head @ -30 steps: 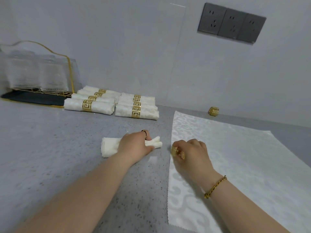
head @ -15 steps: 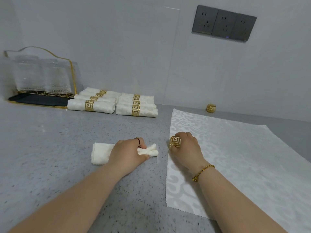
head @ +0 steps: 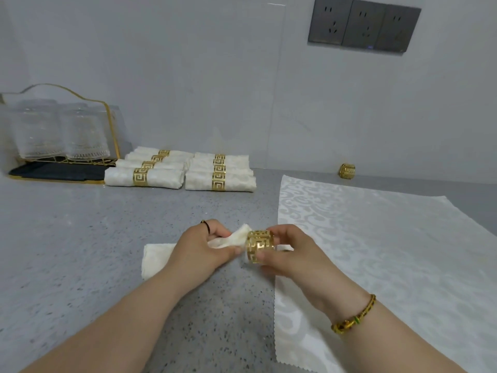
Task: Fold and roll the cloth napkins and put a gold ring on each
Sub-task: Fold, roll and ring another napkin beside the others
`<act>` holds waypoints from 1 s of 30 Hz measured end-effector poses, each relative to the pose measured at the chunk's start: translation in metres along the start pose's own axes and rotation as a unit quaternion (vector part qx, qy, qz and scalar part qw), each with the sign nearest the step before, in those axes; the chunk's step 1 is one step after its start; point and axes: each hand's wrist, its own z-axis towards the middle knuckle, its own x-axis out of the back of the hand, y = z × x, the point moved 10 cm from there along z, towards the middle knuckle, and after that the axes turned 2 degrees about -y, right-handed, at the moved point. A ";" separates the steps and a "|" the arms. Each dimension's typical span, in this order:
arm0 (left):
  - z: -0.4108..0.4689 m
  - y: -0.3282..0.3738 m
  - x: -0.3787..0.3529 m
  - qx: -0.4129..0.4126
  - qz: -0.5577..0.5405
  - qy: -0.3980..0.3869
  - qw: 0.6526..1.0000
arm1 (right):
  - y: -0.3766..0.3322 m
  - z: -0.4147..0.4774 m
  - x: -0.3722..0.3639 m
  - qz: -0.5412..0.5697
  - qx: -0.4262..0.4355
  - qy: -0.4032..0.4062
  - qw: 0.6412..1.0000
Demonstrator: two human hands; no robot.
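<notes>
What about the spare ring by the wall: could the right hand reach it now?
Likely yes, once freed: the right hand holds a gold ring at the end of the napkin. Only the flat cloth lies between it and the spare ring.

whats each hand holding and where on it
Left hand grips the rolled napkin near its ring-side end; right hand pinches the gold ring by its outer band.

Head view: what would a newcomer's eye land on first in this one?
At centre, the right hand pinches a gold ring at the bunched end of a rolled napkin, which the left hand grips on the grey counter. Behind, by the wall, lie finished ringed rolls. A flat patterned napkin spreads to the right, with a spare ring beyond its far edge.
</notes>
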 end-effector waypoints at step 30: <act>-0.004 0.006 -0.013 -0.021 -0.100 -0.094 0.990 | 0.002 0.008 -0.020 0.045 0.066 -0.048 0.996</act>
